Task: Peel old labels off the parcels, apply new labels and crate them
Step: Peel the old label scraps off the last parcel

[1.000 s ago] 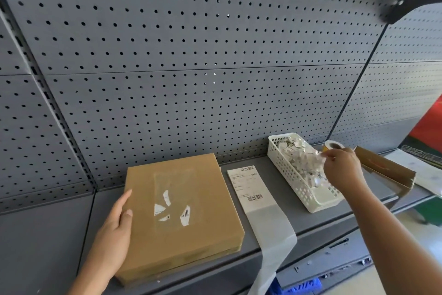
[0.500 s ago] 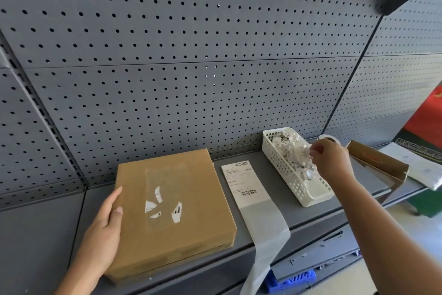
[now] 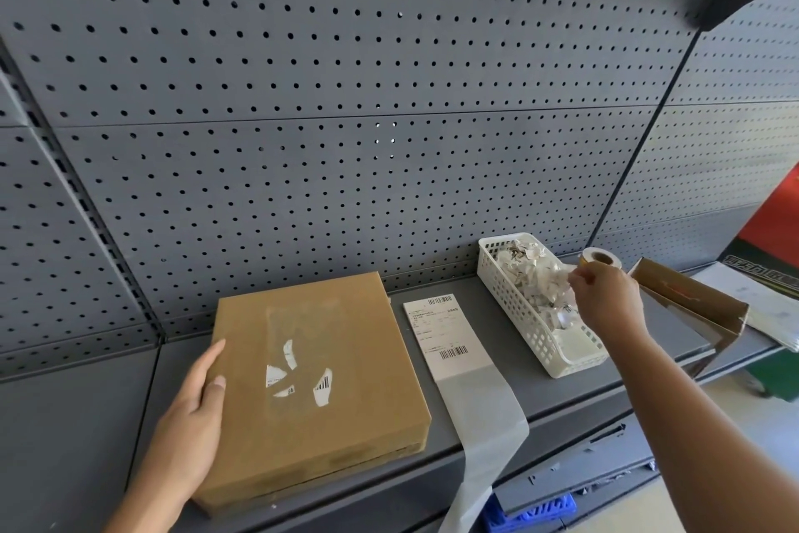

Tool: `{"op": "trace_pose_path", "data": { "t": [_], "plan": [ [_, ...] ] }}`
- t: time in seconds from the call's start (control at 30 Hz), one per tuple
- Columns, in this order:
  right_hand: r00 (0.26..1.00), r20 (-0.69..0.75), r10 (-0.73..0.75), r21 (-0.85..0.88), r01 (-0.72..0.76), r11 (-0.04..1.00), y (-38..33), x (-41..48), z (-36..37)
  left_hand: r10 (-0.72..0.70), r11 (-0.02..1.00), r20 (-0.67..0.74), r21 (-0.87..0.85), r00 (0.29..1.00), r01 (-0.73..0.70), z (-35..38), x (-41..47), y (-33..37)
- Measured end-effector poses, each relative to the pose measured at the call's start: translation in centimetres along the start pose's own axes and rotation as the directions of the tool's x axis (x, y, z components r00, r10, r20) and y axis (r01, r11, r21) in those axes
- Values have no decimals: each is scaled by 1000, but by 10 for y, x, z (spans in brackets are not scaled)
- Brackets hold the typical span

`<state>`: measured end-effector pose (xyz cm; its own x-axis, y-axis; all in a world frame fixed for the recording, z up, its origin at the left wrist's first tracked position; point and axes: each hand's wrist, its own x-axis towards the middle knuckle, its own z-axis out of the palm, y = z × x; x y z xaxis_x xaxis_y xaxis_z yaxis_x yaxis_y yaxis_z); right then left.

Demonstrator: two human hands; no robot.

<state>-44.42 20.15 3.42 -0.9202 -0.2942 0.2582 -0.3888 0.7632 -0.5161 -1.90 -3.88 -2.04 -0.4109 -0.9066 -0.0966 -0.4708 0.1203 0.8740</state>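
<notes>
Now the left hand (image 3: 190, 416) lies flat on the left edge of the parcel (image 3: 346, 316), fingers straight. Over the basket (image 3: 519, 316), the right hand (image 3: 605, 299) bunches its fingertips at the label scraps (image 3: 532, 273); I cannot tell whether it pinches one. The new label (image 3: 441, 329) lies between both hands.

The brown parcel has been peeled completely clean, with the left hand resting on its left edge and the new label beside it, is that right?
Not quite: the head view shows white label scraps on top of the parcel. The left hand does rest on its left edge, with the new label beside it.
</notes>
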Motion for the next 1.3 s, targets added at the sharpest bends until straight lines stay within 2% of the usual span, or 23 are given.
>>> {"op": "trace_pose_path", "data": {
  "t": [0.37, 0.5, 0.73, 1.07, 1.17, 1.3],
  "plan": [
    [985, -146, -87, 116, 104, 988, -20, -6, -10, 9, 1000, 17, -18, 1000, -8, 0, 1, -1],
    [979, -143, -146, 156, 168, 973, -41, -11, -11, 7, 1000, 17, -19, 1000, -7, 1, 0, 0],
    [963, -10, -268, 208, 264, 942, -98, -39, 7, 1, 1000, 20, -21, 1000, -1, 1, 0, 2],
    [898, 131, -420, 286, 371, 883, -154, -73, 44, -4, 1000, 35, -10, 999, 4, -2, -2, 3],
    [845, 239, -477, 333, 390, 858, -173, -93, 59, 7, 1000, 45, -31, 999, -5, -3, -2, 1],
    [703, 395, -591, 378, 462, 802, -197, -129, 76, 15, 999, 50, -53, 999, -13, -5, -2, -1]
  ]
}}
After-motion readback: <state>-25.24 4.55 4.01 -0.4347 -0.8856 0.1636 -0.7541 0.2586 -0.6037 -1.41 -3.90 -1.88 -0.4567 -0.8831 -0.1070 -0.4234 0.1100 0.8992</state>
